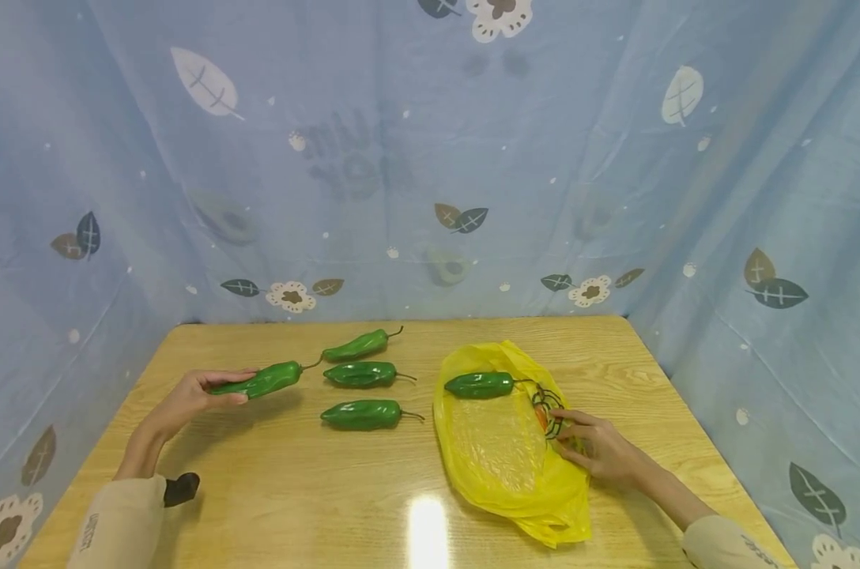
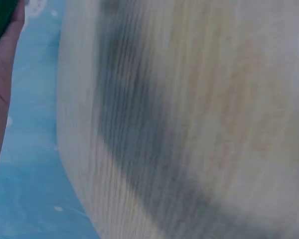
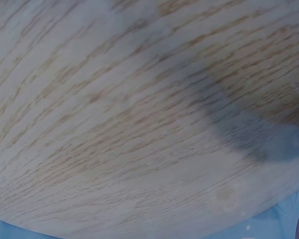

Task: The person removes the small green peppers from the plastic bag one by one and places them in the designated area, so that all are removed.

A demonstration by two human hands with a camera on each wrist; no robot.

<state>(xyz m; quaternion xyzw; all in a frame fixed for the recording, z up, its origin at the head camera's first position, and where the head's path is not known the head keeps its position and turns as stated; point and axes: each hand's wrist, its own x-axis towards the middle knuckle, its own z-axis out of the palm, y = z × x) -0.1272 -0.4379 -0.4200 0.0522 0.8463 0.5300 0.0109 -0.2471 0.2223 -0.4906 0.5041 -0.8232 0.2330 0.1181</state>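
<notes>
In the head view my left hand (image 1: 194, 397) holds a long green pepper (image 1: 277, 379) between thumb and fingers, its stem pointing right, over the table's left side. A bit of green also shows at the upper left corner of the left wrist view, by the edge of that hand. My right hand (image 1: 599, 449) pinches the right side of a yellow plastic bag (image 1: 497, 466), beside a dark-lined, orange patch. Another green pepper (image 1: 480, 385) lies at the bag's upper part; whether inside or on top I cannot tell. The right wrist view shows mostly table.
Three more green peppers lie in a column left of the bag: a top one (image 1: 359, 346), a middle one (image 1: 362, 374) and a bottom one (image 1: 364, 415). All rest on the wooden table (image 1: 295, 498). A blue patterned curtain (image 1: 401, 158) surrounds its back and sides.
</notes>
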